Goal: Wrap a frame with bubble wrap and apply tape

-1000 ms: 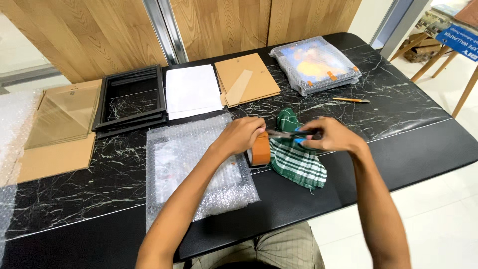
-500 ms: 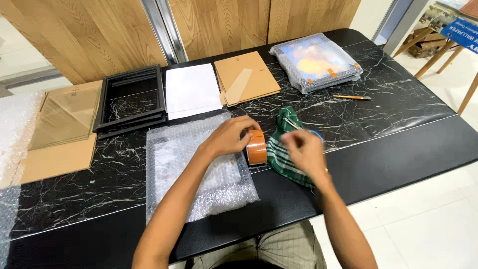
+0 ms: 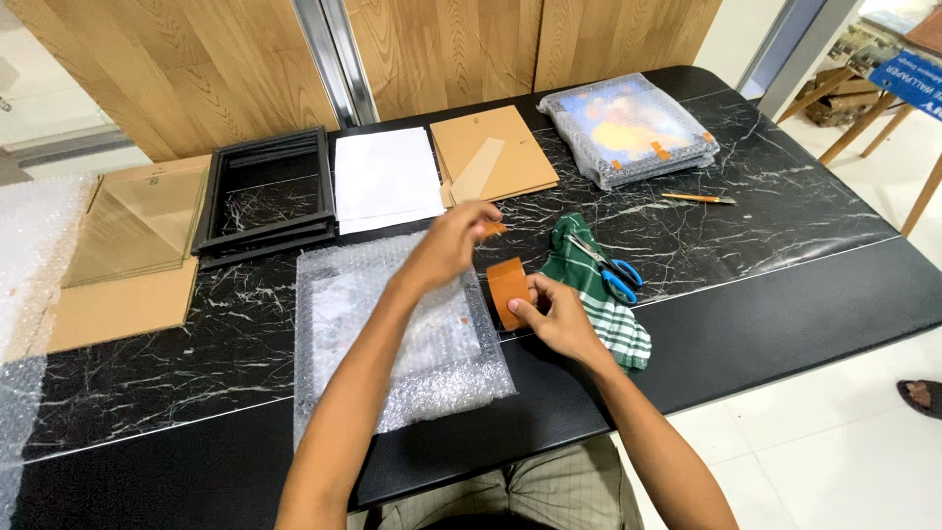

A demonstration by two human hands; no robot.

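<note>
Two hands work over the black marble table [image 3: 785,211], and both have changed grip in the last second. The right hand [image 3: 554,314] is curled round the roll of brown packing tape [image 3: 508,291], thumb on its face, holding it upright at the right edge of the bubble-wrapped frame [image 3: 392,334]. A second ago that roll was under the left hand, while the right held the blue-handled scissors [image 3: 608,270] at it. Now the scissors lie loose on the green checked cloth [image 3: 599,294], just right of the roll and free of either hand.

The left hand [image 3: 451,240] is raised above the package's far right corner, fingers pinched on a short brown strip of tape [image 3: 494,229]; whether that strip is cut free or joined to the roll I cannot tell. Half a second ago the left hand was pressed down on the roll itself.

The wrapped frame lies flat in the same spot, straight in front of the person. Beyond it, unmoved, are the stack of black frames [image 3: 265,186], white sheets [image 3: 386,179] and brown backing boards [image 3: 491,157]. A finished bubble-wrapped picture [image 3: 628,128] sits at the far right, with a pencil [image 3: 699,198] near it.
</note>
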